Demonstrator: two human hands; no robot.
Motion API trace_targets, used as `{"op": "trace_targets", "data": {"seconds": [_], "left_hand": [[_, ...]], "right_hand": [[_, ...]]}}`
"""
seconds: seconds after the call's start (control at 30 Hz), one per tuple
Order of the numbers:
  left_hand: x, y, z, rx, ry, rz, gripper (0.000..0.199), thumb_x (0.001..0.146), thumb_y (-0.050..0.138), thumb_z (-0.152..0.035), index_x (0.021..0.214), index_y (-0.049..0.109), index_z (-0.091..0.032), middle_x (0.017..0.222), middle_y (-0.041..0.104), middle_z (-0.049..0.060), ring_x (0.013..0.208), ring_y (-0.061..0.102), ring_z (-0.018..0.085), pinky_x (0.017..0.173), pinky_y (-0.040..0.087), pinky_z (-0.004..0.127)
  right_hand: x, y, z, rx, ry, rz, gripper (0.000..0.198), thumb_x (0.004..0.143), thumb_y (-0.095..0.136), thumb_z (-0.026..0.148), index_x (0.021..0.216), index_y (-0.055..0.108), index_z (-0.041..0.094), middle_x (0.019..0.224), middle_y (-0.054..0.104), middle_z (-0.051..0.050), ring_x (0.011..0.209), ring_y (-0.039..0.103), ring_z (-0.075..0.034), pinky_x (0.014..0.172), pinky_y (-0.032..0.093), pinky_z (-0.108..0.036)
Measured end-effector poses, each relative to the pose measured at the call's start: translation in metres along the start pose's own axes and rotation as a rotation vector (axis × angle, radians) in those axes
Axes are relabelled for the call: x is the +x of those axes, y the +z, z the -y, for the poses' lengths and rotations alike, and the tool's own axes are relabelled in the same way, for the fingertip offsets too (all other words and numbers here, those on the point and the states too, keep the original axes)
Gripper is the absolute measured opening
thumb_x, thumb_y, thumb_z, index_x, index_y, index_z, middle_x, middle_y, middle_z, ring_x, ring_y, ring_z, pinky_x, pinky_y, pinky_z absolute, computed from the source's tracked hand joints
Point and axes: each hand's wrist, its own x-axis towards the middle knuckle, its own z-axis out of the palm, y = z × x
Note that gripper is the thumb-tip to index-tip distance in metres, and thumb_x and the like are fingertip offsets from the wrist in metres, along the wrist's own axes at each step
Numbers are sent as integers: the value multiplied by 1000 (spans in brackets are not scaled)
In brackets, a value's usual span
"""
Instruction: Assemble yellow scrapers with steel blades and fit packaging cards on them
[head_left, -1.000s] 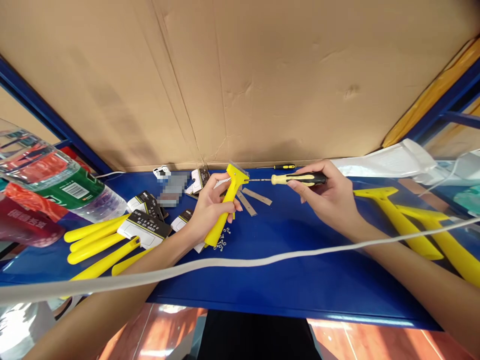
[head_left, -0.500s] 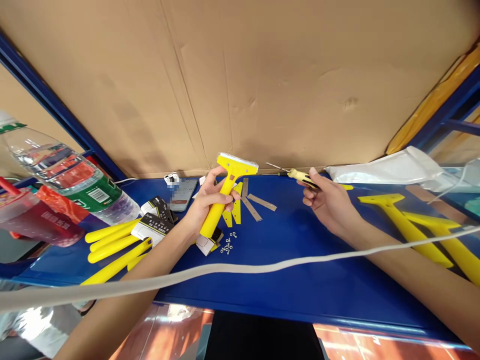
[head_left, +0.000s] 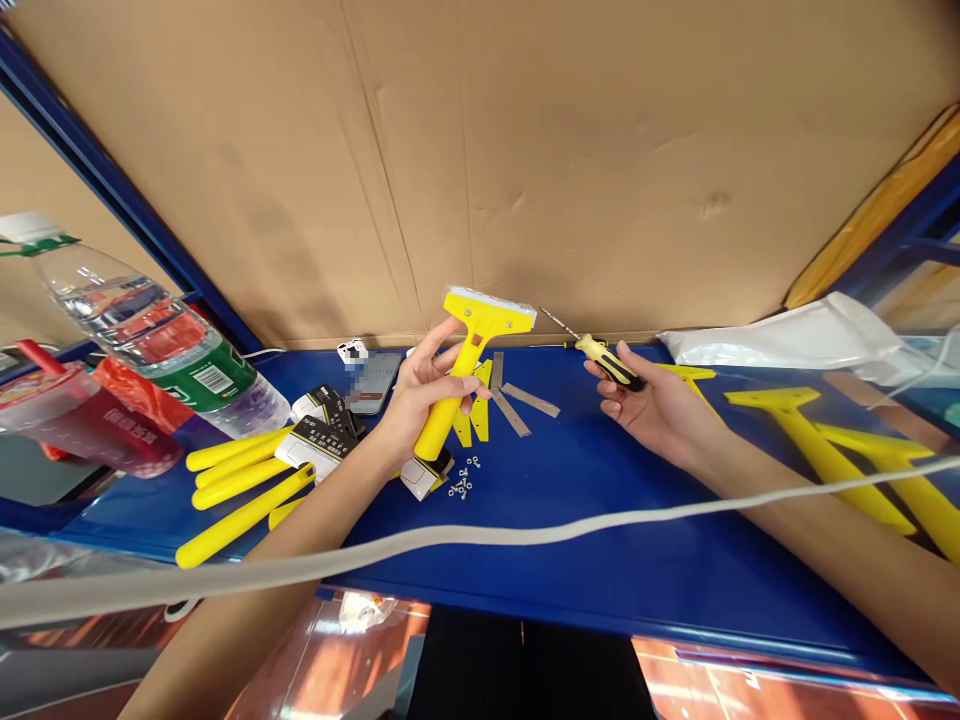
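My left hand [head_left: 426, 392] is closed around the handle of a yellow scraper [head_left: 491, 316], whose wide head points up and carries two screws and a clear-looking edge strip. My right hand [head_left: 646, 395] grips a screwdriver [head_left: 611, 364] with a cream and black handle; its thin shaft points up and left, its tip close to the scraper head but apart from it. Below the scraper lie flat yellow plates [head_left: 482, 415], several metal blades [head_left: 531, 400] and a small heap of screws and nuts [head_left: 463, 485] on the blue table [head_left: 570, 570].
Several yellow handles [head_left: 240, 478] and black-and-white packets [head_left: 319, 445] lie at left, near a water bottle [head_left: 150, 330], a red drink cup [head_left: 97, 420] and a phone [head_left: 376, 380]. More yellow scrapers [head_left: 832, 455] and a white plastic bag [head_left: 757, 335] are at right. A pale cable [head_left: 540, 530] crosses in front.
The screwdriver has tilted so its shaft points more steeply upward. The scraper stays in my left hand. The whole view has shifted slightly.
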Motion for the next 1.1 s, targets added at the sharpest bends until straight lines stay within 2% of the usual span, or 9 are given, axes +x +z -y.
{"op": "trace_targets", "data": {"seconds": [0.13,0.23,0.4,0.5,0.6,0.77,0.9,1.0,1.1], "left_hand": [[0,9,0,38,-22,-35,91,82,95,-21,168,65,-26,161,75,16,86,83,18,57,57,24],[-1,14,-2,22,-26,-40,78,87,92,-23,162,70,-23,166,71,18,91,84,18,56,58,23],[1,10,-5,-29,-1,-63,58,96,88,-30,151,75,-19,166,71,18,98,84,19,56,58,21],[5,4,-6,-85,-14,-121,50,97,88,-31,144,76,-18,154,78,16,94,83,16,55,57,18],[10,-2,-5,-152,-39,-147,45,96,88,-33,136,74,-18,129,85,11,81,78,12,51,54,17],[11,0,1,-177,-67,-35,44,93,89,-41,126,71,-19,96,74,1,58,61,8,44,47,20],[5,10,8,-123,-97,19,38,92,90,-42,114,69,-20,95,69,0,58,53,7,42,41,20],[1,16,14,-61,-92,-13,39,91,94,-41,113,71,-20,98,67,1,66,56,9,45,42,21],[-2,20,22,-8,-30,-67,46,91,97,-40,127,75,-21,99,71,0,74,64,11,60,53,23]], "right_hand": [[-3,1,-1,-35,-16,57,12,105,87,38,102,86,26,117,84,-5,72,60,-10,52,55,-17],[-3,-2,-1,-68,-57,126,14,98,94,36,107,88,27,125,82,-3,82,65,-11,59,58,-17],[-5,-3,-1,-88,-66,242,30,91,100,48,106,86,26,99,73,0,76,60,-10,58,56,-19],[-5,-2,-2,-96,-85,232,33,93,97,53,106,85,25,96,70,0,74,59,-12,57,54,-22],[-4,-2,-4,-125,-102,231,39,95,93,60,104,82,24,93,69,-1,74,60,-14,58,53,-24],[0,10,-14,-164,-88,288,52,92,92,72,94,71,25,90,68,0,70,60,-15,55,52,-26],[4,40,-32,-137,-30,269,59,92,91,74,84,61,25,77,64,2,58,52,-13,50,50,-26],[3,60,-46,-177,-55,244,48,89,101,59,90,70,23,91,79,-5,76,75,-17,63,63,-27],[-5,67,-55,-182,-97,370,39,92,101,52,103,79,22,112,88,-12,100,86,-24,93,72,-36]]}}
